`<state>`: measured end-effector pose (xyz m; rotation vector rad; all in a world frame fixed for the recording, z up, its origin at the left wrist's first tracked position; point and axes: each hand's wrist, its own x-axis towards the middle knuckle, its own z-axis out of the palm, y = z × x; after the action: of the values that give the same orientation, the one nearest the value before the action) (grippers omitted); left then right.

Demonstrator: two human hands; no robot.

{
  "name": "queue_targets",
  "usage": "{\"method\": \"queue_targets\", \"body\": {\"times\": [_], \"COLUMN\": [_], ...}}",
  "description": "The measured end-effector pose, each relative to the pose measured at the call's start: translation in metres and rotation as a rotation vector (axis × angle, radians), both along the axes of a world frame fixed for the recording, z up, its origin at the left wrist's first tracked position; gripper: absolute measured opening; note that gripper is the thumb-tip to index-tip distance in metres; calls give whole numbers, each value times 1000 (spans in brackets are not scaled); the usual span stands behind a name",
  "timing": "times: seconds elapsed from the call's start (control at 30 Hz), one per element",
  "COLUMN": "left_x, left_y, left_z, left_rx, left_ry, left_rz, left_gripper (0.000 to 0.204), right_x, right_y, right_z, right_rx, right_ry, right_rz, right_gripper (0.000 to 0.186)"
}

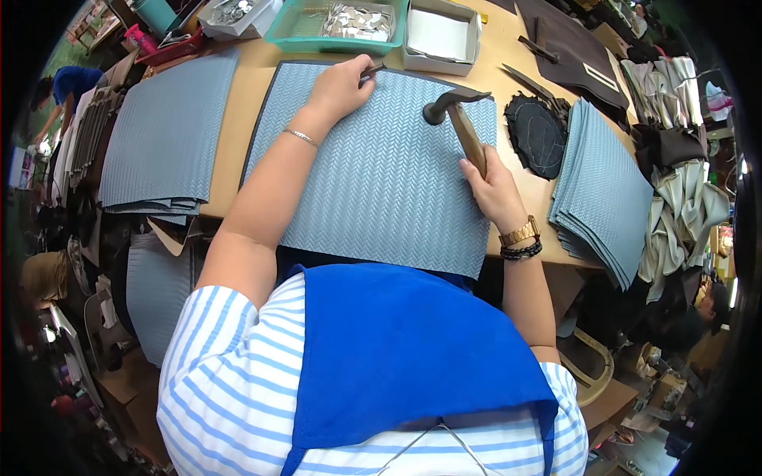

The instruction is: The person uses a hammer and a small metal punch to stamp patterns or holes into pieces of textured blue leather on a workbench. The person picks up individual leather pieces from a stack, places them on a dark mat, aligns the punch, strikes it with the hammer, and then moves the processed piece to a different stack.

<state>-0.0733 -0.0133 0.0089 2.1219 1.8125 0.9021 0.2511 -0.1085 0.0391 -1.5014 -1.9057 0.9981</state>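
A light blue sheet with a woven herringbone texture (373, 182) lies flat on the table in front of me, dark along its far and left edges. My right hand (496, 186) is closed round the wooden handle of a hammer (467, 131), whose dark metal head is over the right part of the sheet. Near the sheet's far edge, my left hand (341, 89) is closed with its fingers pinched on a small dark object (371, 70); its kind is too small to make out.
Stacks of similar blue sheets stand left (171, 131) and right (599, 190). At the back are a teal tray (298, 28) holding small pale pieces and a white box (440, 59). Scissors (524, 82) and a round black cloth piece (536, 135) lie to the right.
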Motion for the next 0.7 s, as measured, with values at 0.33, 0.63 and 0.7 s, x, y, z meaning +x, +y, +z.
{"method": "queue_targets", "body": {"times": [0.33, 0.63, 0.7], "left_x": [2, 2, 1], "left_y": [0, 10, 8], "left_z": [1, -8, -2], "left_rx": [95, 104, 103], "left_ry": [-197, -636, -468], "left_rz": [-59, -134, -116], "left_gripper": [21, 26, 26], "right_x": [-7, -11, -10], "right_y": [-3, -3, -3], "right_z": [9, 11, 8], "right_rx": [-11, 12, 15], "right_ry": [-60, -64, -66], "right_rz": [-40, -42, -36], "right_gripper": [37, 38, 38]}}
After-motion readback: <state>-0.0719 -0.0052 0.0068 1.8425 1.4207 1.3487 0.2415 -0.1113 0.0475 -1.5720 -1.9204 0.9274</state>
